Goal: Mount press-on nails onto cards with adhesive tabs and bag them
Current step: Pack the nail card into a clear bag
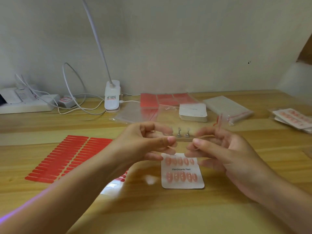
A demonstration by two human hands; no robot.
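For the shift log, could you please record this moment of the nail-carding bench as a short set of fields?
card: white "Handmade Nail" card flat on the table, two rows of five pink nails
left hand: left hand raised above the card, fingers curled
right hand: right hand facing it, pinching a clear bag; blurred
tabs: red tab sheets left of the card
blank cards: stack behind

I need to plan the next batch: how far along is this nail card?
Done: the white "Handmade Nail" card carries two full rows of pink nails. In hand: left hand and right hand seem to open a clear zip bag above it. Left: bagging it.
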